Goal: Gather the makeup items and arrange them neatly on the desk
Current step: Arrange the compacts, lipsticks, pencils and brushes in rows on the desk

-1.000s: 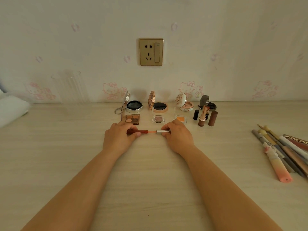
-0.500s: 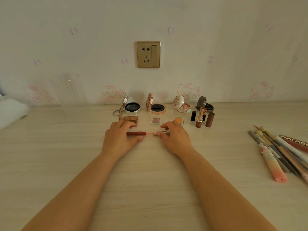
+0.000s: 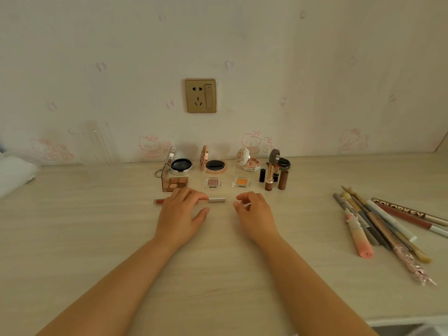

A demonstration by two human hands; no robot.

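Left hand [image 3: 180, 212] is laid palm-down over the middle of the lip gloss tube [image 3: 216, 199], fingers straight and spread, nothing gripped. Right hand [image 3: 252, 209] is held just right of the tube's silver cap, clear of it, fingers loosely curled round nothing. The tube is seen lying flat on the desk [image 3: 72, 238], crosswise, red end poking out left of the left hand, silver cap to the right.

Back row along the wall, left to right: eyeshadow palette [image 3: 178, 183] with hinged lid raised, black cushion compact [image 3: 181, 164], rose-gold compact [image 3: 214, 165], white patterned compact [image 3: 249, 162], dark round compact [image 3: 281, 162]. In front of these, two small single eyeshadow pans [image 3: 212, 182] are set side by side. Further right, an uncapped lipstick [image 3: 269, 178] is stood upright among small caps. At far right, a loose bundle of pencils and brushes [image 3: 378, 221] is fanned across the desk, well apart from the hands.
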